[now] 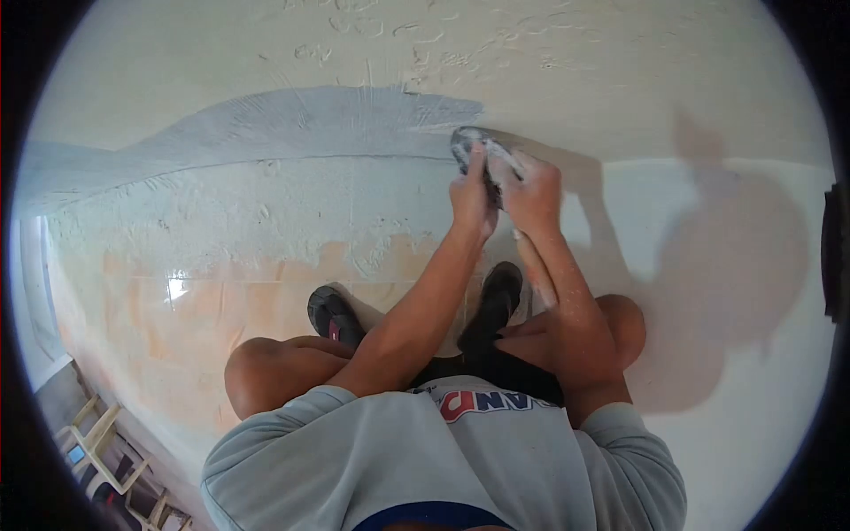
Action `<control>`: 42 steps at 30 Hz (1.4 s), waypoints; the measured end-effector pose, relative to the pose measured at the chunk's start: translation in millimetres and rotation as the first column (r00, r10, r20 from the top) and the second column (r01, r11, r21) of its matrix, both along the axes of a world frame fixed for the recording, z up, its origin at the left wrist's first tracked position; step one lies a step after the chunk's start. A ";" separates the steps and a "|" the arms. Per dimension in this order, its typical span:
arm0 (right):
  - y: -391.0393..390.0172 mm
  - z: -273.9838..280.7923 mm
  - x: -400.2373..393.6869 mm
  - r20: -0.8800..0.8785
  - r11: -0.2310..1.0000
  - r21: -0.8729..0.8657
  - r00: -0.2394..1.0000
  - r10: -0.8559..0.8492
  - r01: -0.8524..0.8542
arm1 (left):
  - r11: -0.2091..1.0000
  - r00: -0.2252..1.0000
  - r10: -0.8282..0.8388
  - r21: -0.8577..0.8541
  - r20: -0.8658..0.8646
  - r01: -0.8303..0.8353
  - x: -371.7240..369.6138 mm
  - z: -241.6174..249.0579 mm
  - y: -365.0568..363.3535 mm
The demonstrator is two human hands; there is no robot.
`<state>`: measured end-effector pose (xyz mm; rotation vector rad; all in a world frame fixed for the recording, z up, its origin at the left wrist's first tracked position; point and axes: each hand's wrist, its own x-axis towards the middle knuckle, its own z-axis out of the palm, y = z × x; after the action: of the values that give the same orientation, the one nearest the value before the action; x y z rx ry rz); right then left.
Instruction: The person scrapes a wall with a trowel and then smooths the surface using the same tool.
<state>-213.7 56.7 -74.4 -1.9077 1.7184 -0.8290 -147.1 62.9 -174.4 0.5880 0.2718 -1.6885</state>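
Observation:
Both hands are together near the upper middle, close to the line where the grey band meets the paler surface. My left hand [475, 196] is closed round one side of a dark tool [467, 146] smeared with white paste. On its other side my right hand [533, 190] has its fingers bent round the tool, with white paste on them. What part of the tool each hand grips is partly hidden. A pale handle-like piece [534, 270] lies beside my right forearm. The tool is close to the right end of the wet grey band [336, 119].
Rough paste ridges mark the upper surface [549, 44]. Orange-tinted tiles [239, 301] lie at left. Two dark shoes [332, 317] are below my hands. Wooden frames [97, 434] stand at the lower left. A shadow [730, 265] falls at right.

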 end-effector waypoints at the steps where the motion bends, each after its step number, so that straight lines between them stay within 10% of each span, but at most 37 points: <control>1: -1.3 -6.9 12.8 -0.018 1.000 0.018 1.000 0.014 -0.013 | 1.000 0.999 -0.021 0.018 0.027 0.021 12.7 -8.1 0.2; 7: -19.7 -63.1 90.1 0.004 0.986 0.058 0.988 0.155 -0.155 | 0.966 0.997 0.037 -0.252 -0.064 -0.052 94.6 -52.6 -1.0; 19: 6.4 -2.6 -2.3 -0.008 0.999 0.008 0.999 -0.045 0.045 | 1.000 1.000 -0.013 0.001 -0.023 0.013 -4.8 3.8 2.6; 32: -13.5 -55.6 80.0 0.017 0.992 -0.026 0.992 0.124 -0.124 | 0.959 0.997 0.054 -0.275 -0.055 -0.067 84.3 -57.9 -0.7; 42: -3.1 -16.8 22.6 0.086 0.991 -0.128 0.996 0.039 -0.028 | 0.999 0.997 0.042 -0.029 -0.061 -0.044 12.3 -6.6 -1.1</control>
<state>-191.1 53.6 -91.2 -1.9444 1.6120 -1.0161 -134.7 61.8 -181.0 0.5060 0.2996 -1.6677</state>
